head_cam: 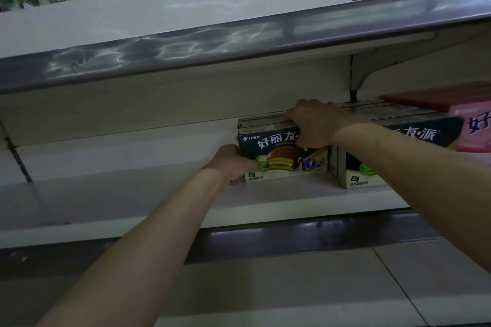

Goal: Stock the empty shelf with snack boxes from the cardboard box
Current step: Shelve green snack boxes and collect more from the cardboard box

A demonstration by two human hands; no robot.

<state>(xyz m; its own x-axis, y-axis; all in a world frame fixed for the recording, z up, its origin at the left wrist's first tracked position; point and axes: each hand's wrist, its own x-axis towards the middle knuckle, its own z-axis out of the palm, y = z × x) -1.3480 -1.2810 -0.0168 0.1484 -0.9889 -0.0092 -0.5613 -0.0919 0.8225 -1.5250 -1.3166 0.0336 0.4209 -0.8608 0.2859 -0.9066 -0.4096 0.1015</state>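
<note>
A dark snack box [276,151] printed with a chocolate pie stands upright on the white shelf [132,194], with more boxes stacked behind it. My left hand [233,163] grips its lower left corner. My right hand [313,123] lies over its top right edge, fingers curled on the box top. A second dark snack box [356,170] stands just to the right, partly hidden by my right forearm. The cardboard box is out of view.
A pink snack box [475,125] sits at the far right of the shelf. The upper shelf [239,42] with its grey price rail hangs overhead. The shelf stretches bare to the left. A tiled floor [345,287] lies below the shelf's front rail [292,236].
</note>
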